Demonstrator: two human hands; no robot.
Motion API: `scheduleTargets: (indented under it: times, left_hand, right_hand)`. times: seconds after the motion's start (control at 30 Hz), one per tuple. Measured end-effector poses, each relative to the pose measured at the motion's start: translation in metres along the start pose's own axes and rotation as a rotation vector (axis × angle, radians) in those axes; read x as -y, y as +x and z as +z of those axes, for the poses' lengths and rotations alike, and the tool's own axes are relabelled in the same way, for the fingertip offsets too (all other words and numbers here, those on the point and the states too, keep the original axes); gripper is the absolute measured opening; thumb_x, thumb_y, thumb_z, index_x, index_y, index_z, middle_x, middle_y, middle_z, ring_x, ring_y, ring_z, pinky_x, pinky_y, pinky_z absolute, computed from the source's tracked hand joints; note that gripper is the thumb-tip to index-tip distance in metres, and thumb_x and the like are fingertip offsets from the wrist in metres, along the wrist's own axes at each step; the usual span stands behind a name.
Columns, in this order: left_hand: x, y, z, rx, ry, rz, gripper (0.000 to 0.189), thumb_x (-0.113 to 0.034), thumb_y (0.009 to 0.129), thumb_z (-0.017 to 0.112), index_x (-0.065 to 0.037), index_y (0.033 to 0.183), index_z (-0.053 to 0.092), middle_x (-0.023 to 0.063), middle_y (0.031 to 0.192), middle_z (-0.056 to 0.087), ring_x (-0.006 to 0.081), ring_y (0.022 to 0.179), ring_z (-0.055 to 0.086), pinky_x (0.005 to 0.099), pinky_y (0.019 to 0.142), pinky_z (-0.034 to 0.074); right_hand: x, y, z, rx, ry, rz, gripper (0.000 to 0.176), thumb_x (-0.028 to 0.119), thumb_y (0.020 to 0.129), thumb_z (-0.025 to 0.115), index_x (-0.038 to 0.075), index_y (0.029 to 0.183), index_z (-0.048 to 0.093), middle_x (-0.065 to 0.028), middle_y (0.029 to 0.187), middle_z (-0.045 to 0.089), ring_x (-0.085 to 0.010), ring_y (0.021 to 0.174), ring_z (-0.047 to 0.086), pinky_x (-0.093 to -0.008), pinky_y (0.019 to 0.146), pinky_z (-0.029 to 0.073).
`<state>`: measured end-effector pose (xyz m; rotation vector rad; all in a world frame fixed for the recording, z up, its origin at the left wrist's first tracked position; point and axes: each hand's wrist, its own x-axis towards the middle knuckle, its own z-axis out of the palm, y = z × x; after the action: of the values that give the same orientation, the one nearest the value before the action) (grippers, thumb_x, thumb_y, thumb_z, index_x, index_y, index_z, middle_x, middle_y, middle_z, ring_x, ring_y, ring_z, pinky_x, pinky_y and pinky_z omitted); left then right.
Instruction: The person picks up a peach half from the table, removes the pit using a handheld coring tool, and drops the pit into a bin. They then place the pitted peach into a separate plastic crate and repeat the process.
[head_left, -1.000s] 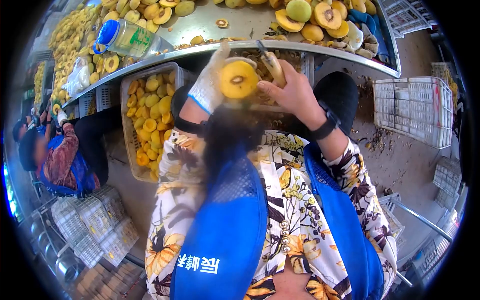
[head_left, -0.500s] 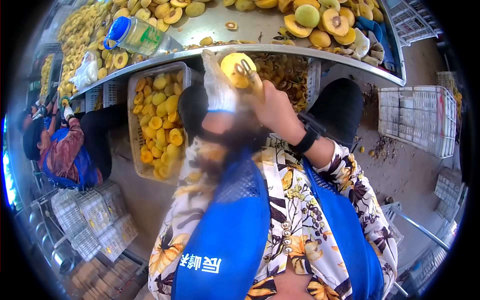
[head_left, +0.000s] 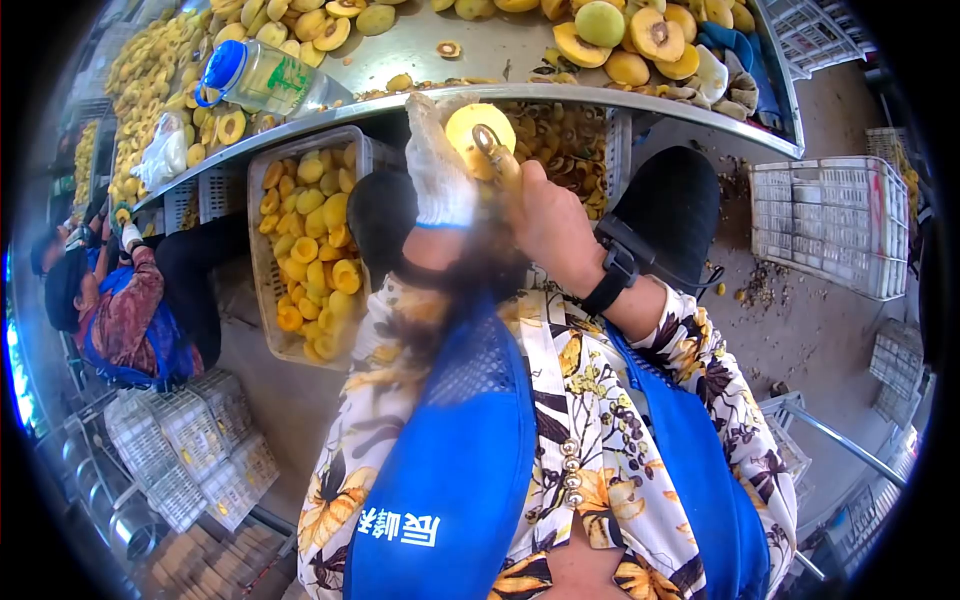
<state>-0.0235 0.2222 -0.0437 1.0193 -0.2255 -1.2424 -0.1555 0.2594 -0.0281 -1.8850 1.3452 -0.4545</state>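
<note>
My left hand [head_left: 438, 170], in a whitish glove with a blue cuff, holds a yellow halved fruit [head_left: 466, 128] with its cut face up. Bare and closed, my right hand [head_left: 560, 220] grips a pitting tool [head_left: 505, 168], whose metal loop [head_left: 485, 138] lies on the middle of the fruit. Beneath the hands, a crate [head_left: 618, 150] holds brownish fruit pieces. Left of my knee stands a crate [head_left: 262, 290] of yellow halves.
A metal table [head_left: 420, 60] with a raised rim crosses the top, bearing fruit piles, a blue-capped bottle [head_left: 265, 80] and a plastic bag [head_left: 163, 152]. A co-worker [head_left: 130, 310] sits at far left. White crates [head_left: 830, 225] stand at right, others [head_left: 190, 440] at lower left.
The tool's loop has turned and shifted slightly against the fruit's middle. Both hands stay close together, and the whole view has shifted a little.
</note>
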Motion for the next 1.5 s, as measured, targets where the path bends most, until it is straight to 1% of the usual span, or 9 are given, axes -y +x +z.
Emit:
scheduleTargets:
  times: [0.3, 0.53, 0.9, 1.13, 1.2, 1.27, 1.33, 1.4, 1.5]
  left_hand:
    - [0.0, 0.005, -0.006, 0.082, 0.254, 0.202, 0.06, -0.048, 0.095, 0.032, 0.004, 0.091, 0.063, 0.0133, 0.084, 0.064, 0.0205, 0.071, 0.063, 0.0287, 0.064, 0.053]
    - [-0.032, 0.013, -0.015, 0.219, 0.273, -0.181, 0.058, -0.048, 0.093, 0.04, 0.005, 0.084, 0.062, 0.0147, 0.077, 0.064, 0.0203, 0.062, 0.062, 0.0286, 0.062, 0.053]
    - [-0.008, 0.005, -0.005, 0.069, 0.172, 0.059, 0.052, -0.043, 0.093, 0.045, 0.005, 0.085, 0.061, 0.0132, 0.077, 0.062, 0.0187, 0.064, 0.06, 0.0286, 0.058, 0.051]
    - [-0.021, 0.036, -0.031, 0.363, 0.253, -0.42, 0.044, -0.039, 0.093, 0.048, 0.002, 0.089, 0.063, 0.0102, 0.079, 0.063, 0.0161, 0.062, 0.06, 0.0263, 0.053, 0.051]
    - [-0.006, 0.032, -0.048, 0.403, 0.171, -0.132, 0.038, -0.036, 0.094, 0.048, -0.001, 0.106, 0.057, 0.0114, 0.094, 0.063, 0.0221, 0.081, 0.063, 0.0294, 0.071, 0.053]
    - [-0.014, -0.001, -0.048, 0.274, 1.274, 1.13, 0.03, -0.02, 0.091, 0.054, -0.001, 0.115, 0.053, 0.0091, 0.104, 0.059, 0.0215, 0.099, 0.056, 0.0305, 0.09, 0.046]
    - [0.012, -0.02, -0.008, 0.025, -0.076, 0.352, 0.018, -0.018, 0.087, 0.061, -0.006, 0.101, 0.061, 0.0035, 0.085, 0.062, 0.0138, 0.072, 0.06, 0.0237, 0.062, 0.049]
    - [0.018, -0.001, -0.016, -0.026, -0.169, 0.167, 0.017, -0.019, 0.084, 0.066, -0.005, 0.092, 0.062, 0.002, 0.072, 0.061, 0.0125, 0.059, 0.057, 0.0243, 0.052, 0.045]
    - [-0.003, -0.004, -0.023, -0.259, -0.156, -0.004, 0.018, -0.024, 0.083, 0.067, -0.006, 0.081, 0.061, 0.0022, 0.068, 0.06, 0.0129, 0.054, 0.055, 0.0276, 0.048, 0.044]
  right_hand:
    - [0.008, 0.0, -0.008, 0.059, 0.01, 0.073, 0.019, 0.012, 0.083, 0.052, -0.003, 0.087, 0.04, -0.0287, 0.067, 0.057, -0.0467, 0.067, 0.056, -0.053, 0.061, 0.043]
    - [0.006, 0.002, -0.011, 0.15, -0.017, -0.012, 0.017, 0.01, 0.083, 0.051, -0.004, 0.087, 0.041, -0.0289, 0.066, 0.056, -0.0466, 0.066, 0.056, -0.0518, 0.06, 0.044]
    - [0.003, 0.002, -0.005, 0.069, -0.026, -0.007, 0.014, 0.009, 0.084, 0.048, -0.004, 0.086, 0.042, -0.0294, 0.065, 0.055, -0.0468, 0.065, 0.055, -0.0515, 0.06, 0.044]
    - [-0.01, 0.007, 0.007, 0.21, -0.016, -0.138, 0.017, 0.009, 0.081, 0.052, -0.003, 0.094, 0.053, -0.0278, 0.087, 0.059, -0.0438, 0.082, 0.058, -0.0468, 0.068, 0.048]
    - [0.006, 0.005, 0.002, 0.26, 0.205, 0.057, 0.026, 0.009, 0.081, 0.053, 0.001, 0.105, 0.058, -0.0219, 0.095, 0.062, -0.0378, 0.089, 0.059, -0.0407, 0.078, 0.047]
    - [-0.012, 0.013, 0.023, 0.103, 0.378, -0.112, 0.023, 0.015, 0.08, 0.052, 0.003, 0.097, 0.06, -0.0173, 0.084, 0.065, -0.0289, 0.078, 0.063, -0.0374, 0.067, 0.049]
    - [-0.016, 0.013, 0.032, 0.176, 0.451, 0.029, 0.018, 0.009, 0.083, 0.052, 0.0, 0.097, 0.057, -0.0107, 0.077, 0.063, -0.021, 0.066, 0.062, -0.0311, 0.057, 0.048]
    - [0.004, 0.011, 0.028, 0.289, 0.653, 0.19, 0.008, 0.01, 0.085, 0.053, 0.005, 0.089, 0.049, -0.0007, 0.055, 0.049, -0.0098, 0.035, 0.042, -0.0238, 0.031, 0.031]
    - [0.013, 0.017, 0.032, 0.411, 0.581, 0.222, 0.006, 0.01, 0.085, 0.05, 0.005, 0.087, 0.047, -0.0008, 0.053, 0.046, -0.0101, 0.033, 0.04, -0.0241, 0.03, 0.031]
